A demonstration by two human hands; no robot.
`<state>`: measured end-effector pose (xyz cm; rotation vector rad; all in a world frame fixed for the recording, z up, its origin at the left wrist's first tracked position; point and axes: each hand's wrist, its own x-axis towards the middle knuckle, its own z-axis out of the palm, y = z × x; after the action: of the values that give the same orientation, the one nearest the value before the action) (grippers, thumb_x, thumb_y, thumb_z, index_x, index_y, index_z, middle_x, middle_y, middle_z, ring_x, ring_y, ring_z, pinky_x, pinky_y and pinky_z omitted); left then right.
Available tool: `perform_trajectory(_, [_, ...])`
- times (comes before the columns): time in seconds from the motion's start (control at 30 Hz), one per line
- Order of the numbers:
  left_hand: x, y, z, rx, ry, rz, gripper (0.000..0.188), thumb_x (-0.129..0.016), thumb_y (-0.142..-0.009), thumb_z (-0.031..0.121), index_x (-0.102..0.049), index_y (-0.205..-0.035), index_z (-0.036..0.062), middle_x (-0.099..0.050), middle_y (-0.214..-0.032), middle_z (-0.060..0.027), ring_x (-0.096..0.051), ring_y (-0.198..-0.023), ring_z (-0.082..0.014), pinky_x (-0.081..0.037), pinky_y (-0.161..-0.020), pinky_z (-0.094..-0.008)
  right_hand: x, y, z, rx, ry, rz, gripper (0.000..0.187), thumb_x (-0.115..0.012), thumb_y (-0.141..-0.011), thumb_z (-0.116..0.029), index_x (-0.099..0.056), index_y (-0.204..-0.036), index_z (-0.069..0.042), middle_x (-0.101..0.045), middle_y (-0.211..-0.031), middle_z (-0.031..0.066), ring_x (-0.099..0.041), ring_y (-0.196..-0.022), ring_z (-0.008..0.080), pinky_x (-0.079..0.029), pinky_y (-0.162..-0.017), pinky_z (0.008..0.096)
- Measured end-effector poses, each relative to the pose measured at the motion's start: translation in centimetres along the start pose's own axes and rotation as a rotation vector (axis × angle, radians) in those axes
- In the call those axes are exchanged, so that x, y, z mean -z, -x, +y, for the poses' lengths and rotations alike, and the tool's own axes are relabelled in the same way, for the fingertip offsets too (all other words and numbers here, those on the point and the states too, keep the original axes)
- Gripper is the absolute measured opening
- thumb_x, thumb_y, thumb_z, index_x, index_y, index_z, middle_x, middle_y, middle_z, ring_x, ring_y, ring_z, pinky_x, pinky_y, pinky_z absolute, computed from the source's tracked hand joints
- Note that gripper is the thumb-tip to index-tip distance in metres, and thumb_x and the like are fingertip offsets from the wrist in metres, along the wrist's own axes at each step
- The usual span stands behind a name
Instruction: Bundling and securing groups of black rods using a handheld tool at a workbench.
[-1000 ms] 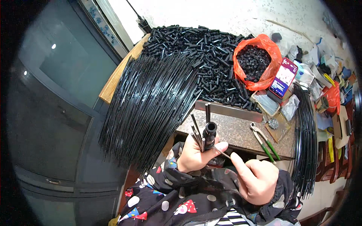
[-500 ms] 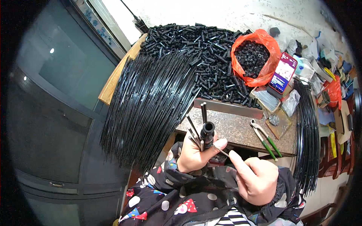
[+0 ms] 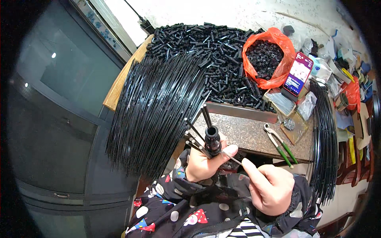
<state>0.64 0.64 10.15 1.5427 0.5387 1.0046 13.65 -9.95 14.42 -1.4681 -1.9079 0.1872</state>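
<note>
My left hand [image 3: 205, 163] is closed around a hollow black plastic tube fitting [image 3: 212, 138], its open end facing up. Several thin black rods [image 3: 194, 127], which look like umbrella ribs, fan out from the fitting on its left and far side. A thin metal wire [image 3: 235, 159] runs from beside my left thumb, at the fitting's lower side, to the fingers of my right hand [image 3: 272, 188]. The right hand is curled, its index finger pointing along the wire and pressing on its end. How the wire meets the fitting is hidden by my left thumb.
A large sheaf of black rods [image 3: 154, 115] lies left, beside a heap of black tube fittings [image 3: 190, 41]. Farther right are an orange-red bag [image 3: 287, 43] of small black parts, a phone [image 3: 298, 75], green-handled pincers [image 3: 278, 144] on the speckled tabletop [image 3: 242, 129], and another rod bundle [image 3: 323, 146].
The fitting and its rods have shifted slightly left and tilted, the rod tips swinging left. My right hand has hardly moved and keeps the wire.
</note>
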Motion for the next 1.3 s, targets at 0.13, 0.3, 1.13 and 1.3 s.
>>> perform_trajectory(0.13, [0.2, 0.3, 0.1, -0.027, -0.026, -0.005, 0.017, -0.053, -0.066, 0.000, -0.038, -0.059, 0.0041, -0.040, -0.045, -0.0028, -0.042, -0.042, -0.0099, -0.038, -0.044, -0.0221, -0.2, -0.2, -0.1, 0.016, -0.017, -0.008, 0.041, -0.053, -0.050, 0.002, -0.051, -0.091, -0.001, -0.043, -0.053, 0.0067, -0.043, -0.041, 0.0178, -0.035, -0.038, 0.0258])
perform_trajectory(0.3, [-0.5, 0.0, 0.3, 0.004, 0.036, -0.001, 0.016, -0.052, -0.066, 0.001, -0.038, -0.059, 0.0038, -0.040, -0.045, -0.0028, -0.041, -0.041, -0.0096, -0.038, -0.044, -0.0219, 0.4, 0.1, 0.0, 0.011, -0.010, -0.018, 0.044, -0.053, -0.048, 0.002, -0.050, -0.092, -0.001, -0.042, -0.052, 0.0061, -0.043, -0.041, 0.0176, -0.034, -0.038, 0.0257])
perform_trajectory(1.13, [-0.3, 0.1, 0.8, 0.138, 0.028, -0.147, 0.017, -0.057, -0.063, 0.004, -0.043, -0.054, 0.0046, -0.043, -0.050, -0.0007, -0.040, -0.046, -0.0077, -0.031, -0.042, -0.0204, 0.2, -1.6, 2.8, -0.112, -0.571, -0.332, 0.021, -0.044, -0.063, 0.007, -0.046, -0.084, 0.003, -0.048, -0.064, 0.0108, -0.049, -0.053, 0.0168, -0.038, -0.051, 0.0225])
perform_trajectory(1.3, [-0.8, 0.0, 1.1, 0.114, 0.104, -0.136, 0.017, -0.057, -0.063, 0.004, -0.041, -0.057, 0.0049, -0.043, -0.051, -0.0005, -0.040, -0.047, -0.0077, -0.031, -0.042, -0.0206, 1.1, -1.5, 2.2, -0.089, -0.494, -0.255, 0.030, -0.044, -0.062, 0.009, -0.048, -0.090, 0.001, -0.048, -0.061, 0.0081, -0.048, -0.052, 0.0147, -0.037, -0.050, 0.0208])
